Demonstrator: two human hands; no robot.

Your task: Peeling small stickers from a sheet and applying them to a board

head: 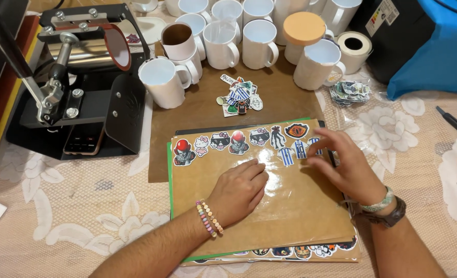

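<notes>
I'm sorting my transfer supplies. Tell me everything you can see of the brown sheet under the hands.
The brown sheet looks like thin, glossy baking-type paper, lying flat on a green-edged stack. A row of cut-out stickers lines its far edge. The left hand presses flat on its middle; the right hand hovers at its right edge.

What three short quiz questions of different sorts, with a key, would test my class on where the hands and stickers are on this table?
1. True or false: the left hand lies flat on the brown sheet.
2. What is the right hand nearest to? A) the white mugs B) the row of stickers C) the mug press
3. Fill in: the loose pile of stickers lies between the brown sheet and the ____.

Key: 1 true. 2 B; its fingertips hover at the row's striped-shirt end. 3 mugs.
</notes>
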